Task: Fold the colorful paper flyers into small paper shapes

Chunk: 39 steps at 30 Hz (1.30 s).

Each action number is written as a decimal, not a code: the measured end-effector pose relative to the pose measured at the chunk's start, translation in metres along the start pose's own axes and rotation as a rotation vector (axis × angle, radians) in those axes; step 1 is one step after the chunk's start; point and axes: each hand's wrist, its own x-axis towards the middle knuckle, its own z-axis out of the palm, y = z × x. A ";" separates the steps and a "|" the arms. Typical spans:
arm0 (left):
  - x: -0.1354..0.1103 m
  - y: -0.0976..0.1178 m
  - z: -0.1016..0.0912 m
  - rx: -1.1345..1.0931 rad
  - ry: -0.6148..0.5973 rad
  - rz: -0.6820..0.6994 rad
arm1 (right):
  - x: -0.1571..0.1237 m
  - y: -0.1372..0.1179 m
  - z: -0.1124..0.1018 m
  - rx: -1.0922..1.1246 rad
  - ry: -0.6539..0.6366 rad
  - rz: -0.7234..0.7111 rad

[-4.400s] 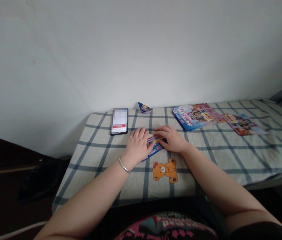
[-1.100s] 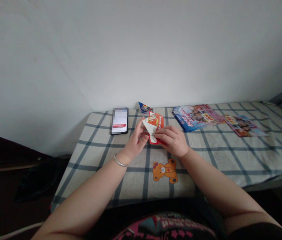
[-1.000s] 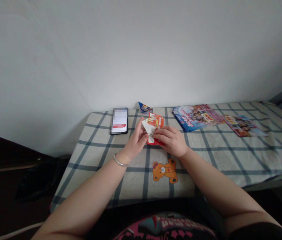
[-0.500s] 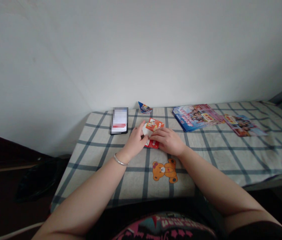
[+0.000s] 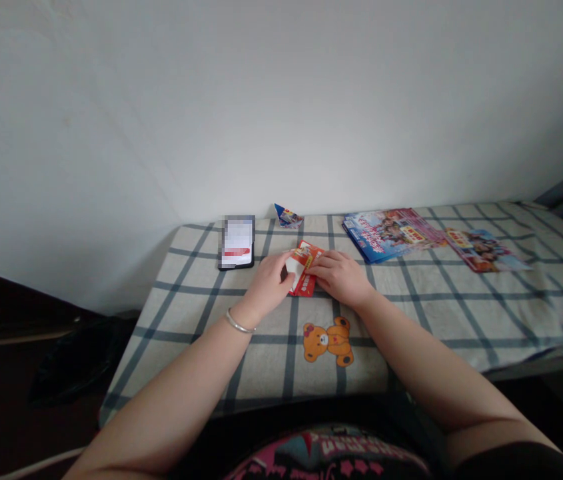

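Note:
A red-and-white printed paper point(image 5: 307, 285), folded into a small piece, lies on the checked cloth in front of me. My left hand point(image 5: 270, 279) grips its left side, with thumb and fingers bent round the edge. On the opposite side, my right hand point(image 5: 342, 277) has its fingers together and pressed onto the paper; its thumb is partly hidden. Just beyond stands a small blue folded-paper shape point(image 5: 288, 217), near the wall. A tablet or phone point(image 5: 238, 241) with a lit, blurred screen sits to the left of it.
Printed flyers point(image 5: 386, 233) are stacked at the back right, with another flyer point(image 5: 486, 250) beside them. An orange teddy bear picture point(image 5: 328, 341) shows on the checked cloth point(image 5: 196, 313) near me. The white wall point(image 5: 281, 107) borders the far edge. A black bag point(image 5: 78, 360) is low at left.
The paper's folded layers lie differently, with its white part narrower and its top edge lower. My right hand has shifted slightly up and its fingers lie further over the right side.

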 end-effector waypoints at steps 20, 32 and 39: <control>-0.004 0.020 -0.011 0.257 -0.158 0.267 | 0.003 -0.007 -0.001 -0.008 -0.012 -0.006; -0.007 0.028 -0.011 0.344 -0.149 0.269 | 0.003 -0.007 -0.002 0.003 0.003 0.030; -0.008 0.028 -0.010 0.366 -0.181 0.267 | 0.004 -0.005 0.000 0.121 0.025 -0.003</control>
